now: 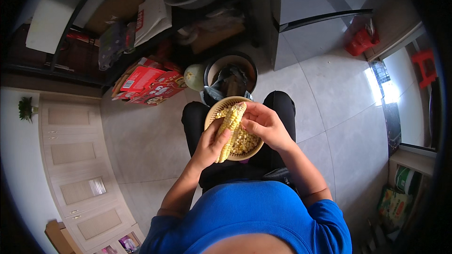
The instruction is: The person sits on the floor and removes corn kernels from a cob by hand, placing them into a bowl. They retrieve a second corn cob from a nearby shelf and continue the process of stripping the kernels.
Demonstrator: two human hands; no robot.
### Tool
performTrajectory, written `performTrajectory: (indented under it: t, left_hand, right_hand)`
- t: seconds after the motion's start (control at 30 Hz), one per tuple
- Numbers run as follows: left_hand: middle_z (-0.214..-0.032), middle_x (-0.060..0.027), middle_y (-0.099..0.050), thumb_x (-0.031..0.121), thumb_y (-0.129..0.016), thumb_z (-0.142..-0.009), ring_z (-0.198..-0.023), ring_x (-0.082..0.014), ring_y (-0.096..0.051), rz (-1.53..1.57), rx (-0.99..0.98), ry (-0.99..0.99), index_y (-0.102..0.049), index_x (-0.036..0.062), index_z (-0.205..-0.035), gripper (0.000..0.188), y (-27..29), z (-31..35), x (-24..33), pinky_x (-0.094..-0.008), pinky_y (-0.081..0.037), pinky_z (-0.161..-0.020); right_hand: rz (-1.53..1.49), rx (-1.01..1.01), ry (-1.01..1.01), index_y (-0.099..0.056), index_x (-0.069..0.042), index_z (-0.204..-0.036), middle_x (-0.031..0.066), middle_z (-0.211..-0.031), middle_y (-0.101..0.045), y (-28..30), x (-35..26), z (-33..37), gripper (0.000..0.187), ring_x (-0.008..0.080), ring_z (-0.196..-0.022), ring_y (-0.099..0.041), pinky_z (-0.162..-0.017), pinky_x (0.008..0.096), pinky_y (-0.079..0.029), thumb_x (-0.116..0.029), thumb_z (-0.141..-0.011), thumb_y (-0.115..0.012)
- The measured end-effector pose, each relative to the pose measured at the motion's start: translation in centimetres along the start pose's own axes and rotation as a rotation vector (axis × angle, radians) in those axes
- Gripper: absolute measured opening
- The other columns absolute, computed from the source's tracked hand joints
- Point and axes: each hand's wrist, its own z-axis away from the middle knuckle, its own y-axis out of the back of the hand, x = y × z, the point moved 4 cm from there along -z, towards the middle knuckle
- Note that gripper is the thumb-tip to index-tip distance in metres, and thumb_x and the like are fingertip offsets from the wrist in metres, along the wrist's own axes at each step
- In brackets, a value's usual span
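Observation:
A pale yellow corn cob is held tilted over a tan plastic basket, its upper end leaning to the right. My left hand wraps round the lower half of the cob, thumb across its front. Against the cob's upper right side press the bent fingers and thumb of my right hand; some rows there look stripped of kernels. Loose corn kernels lie in the basket, which rests on my lap between my knees.
Just beyond the basket stands a dark round bin with a bag inside. Left of it are a pale green melon and red cardboard boxes. A grey fridge stands far right, near a red bucket. Cabinets line the left.

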Motion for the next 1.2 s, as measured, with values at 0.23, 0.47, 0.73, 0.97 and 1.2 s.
performTrajectory:
  t: [0.23, 0.47, 0.73, 0.97, 1.2]
  left_hand:
    - [-0.099, -0.0115, -0.059, 0.027, -0.055, -0.089, -0.089, -0.0139, -0.056, -0.181, 0.041, -0.111, -0.046, -0.0038, -0.116, 0.042, 0.3, 0.2, 1.2, -0.0262, -0.045, -0.077]
    - [-0.099, -0.0177, -0.061, 0.028, -0.057, -0.087, -0.089, -0.0224, -0.061, -0.314, 0.043, -0.145, -0.048, -0.0047, -0.114, 0.043, 0.3, 0.1, 2.2, -0.0304, -0.048, -0.077]
    - [-0.097, -0.0188, -0.061, 0.028, -0.058, -0.086, -0.089, -0.0265, -0.062, -0.362, 0.027, -0.151, -0.048, -0.0048, -0.114, 0.044, 0.0, 0.2, 2.8, -0.0319, -0.048, -0.077]
    - [-0.087, -0.0127, -0.061, 0.03, -0.052, -0.09, -0.074, -0.0207, -0.063, -0.008, -0.004, 0.108, -0.05, -0.0021, -0.111, 0.038, 0.5, 0.6, -0.8, -0.0284, -0.051, -0.064]
    - [-0.076, -0.0121, -0.057, 0.045, -0.03, -0.094, -0.056, -0.0219, -0.055, 0.731, -0.137, 0.438, -0.047, 0.0053, -0.113, 0.047, -0.9, 1.1, -1.8, -0.0309, -0.046, -0.052]
  right_hand:
    - [0.106, 0.049, -0.067, -0.045, 0.005, -0.119, 0.0074, -0.104, -0.057, -0.5, -1.2, -0.2, 0.037, 0.0126, -0.094, -0.056, -0.082, 0.025, -0.046, -0.005, -0.085, -0.056]
    - [0.136, 0.019, -0.029, -0.046, 0.004, -0.115, 0.0081, -0.104, -0.056, -0.5, -1.0, -0.5, 0.034, 0.0128, -0.096, -0.055, -0.084, 0.026, -0.045, -0.005, -0.084, -0.057]
    - [0.036, -0.029, -0.056, -0.044, 0.001, -0.113, 0.007, -0.103, -0.053, -0.4, -0.8, -0.5, 0.032, 0.0118, -0.096, -0.052, -0.083, 0.0262, -0.044, -0.001, -0.082, -0.054]
    - [0.019, 0.102, -0.152, -0.04, 0.002, -0.118, 0.0081, -0.112, -0.05, -0.6, 0.9, -0.1, 0.033, 0.0149, -0.105, -0.049, -0.091, 0.0282, -0.04, -0.002, -0.086, -0.051]
    - [-0.127, 0.034, -0.244, -0.037, 0.0, -0.126, 0.0087, -0.117, -0.051, -0.7, 1.8, 0.0, 0.043, 0.0141, -0.105, -0.05, -0.09, 0.0276, -0.041, -0.005, -0.087, -0.053]
